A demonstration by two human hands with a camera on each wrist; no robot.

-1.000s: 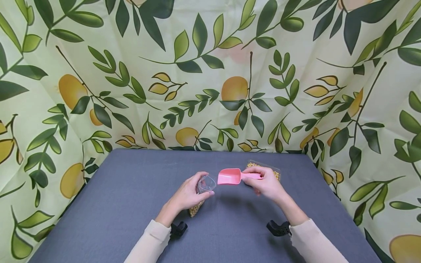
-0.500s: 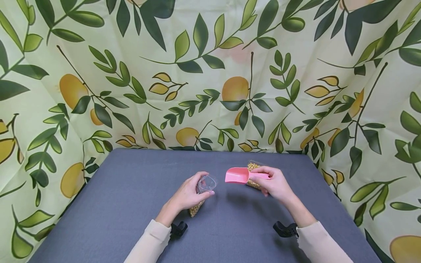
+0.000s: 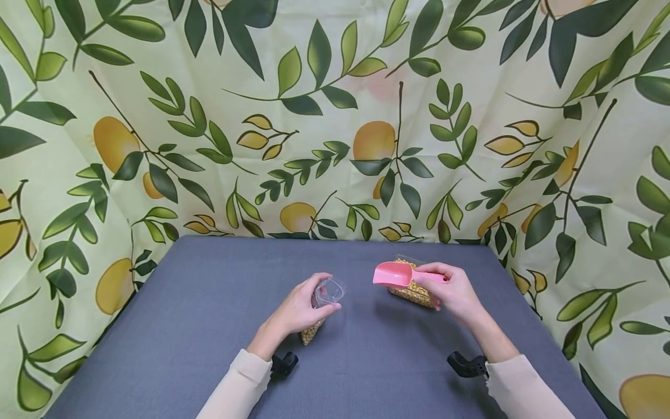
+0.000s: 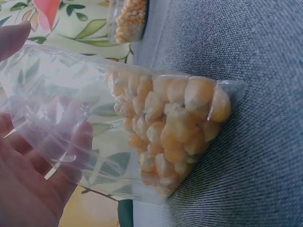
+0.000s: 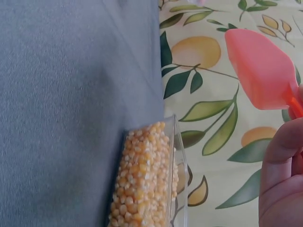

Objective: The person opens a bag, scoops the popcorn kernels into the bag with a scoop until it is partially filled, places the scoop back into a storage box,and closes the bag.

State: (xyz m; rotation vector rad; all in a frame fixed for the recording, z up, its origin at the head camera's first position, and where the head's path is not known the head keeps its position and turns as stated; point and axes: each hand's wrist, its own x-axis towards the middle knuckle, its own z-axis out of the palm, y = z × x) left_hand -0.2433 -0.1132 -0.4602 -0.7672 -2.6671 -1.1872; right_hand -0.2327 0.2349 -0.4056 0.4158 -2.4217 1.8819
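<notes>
Rightward has swung the right hand (image 3: 455, 291) since a second ago, carrying one pink scoop (image 3: 392, 274) away from the bag and baring more of the box of corn on the far right of the surface (image 3: 209, 326). Two hands work well apart: the right grips the scoop's handle, its bowl raised above the box (image 3: 413, 295); the left hand (image 3: 300, 305) holds one clear plastic bag (image 4: 156, 127) by its upper part, near the middle of the surface. Only the left wrist view shows the corn kernels filling the bag's lower end; from the head, fingers hide much of it. Only the right wrist view shows the box's clear side wall up close, heaped with kernels, though the frame's lower edge cuts it off. Part of the handle is hidden by the right hand, and the left wrist view catches just a pink sliver of scoop. Two black straps (image 3: 285, 365) circle the wrists; leaf-and-fruit fabric (image 3: 324, 145) hangs behind.
</notes>
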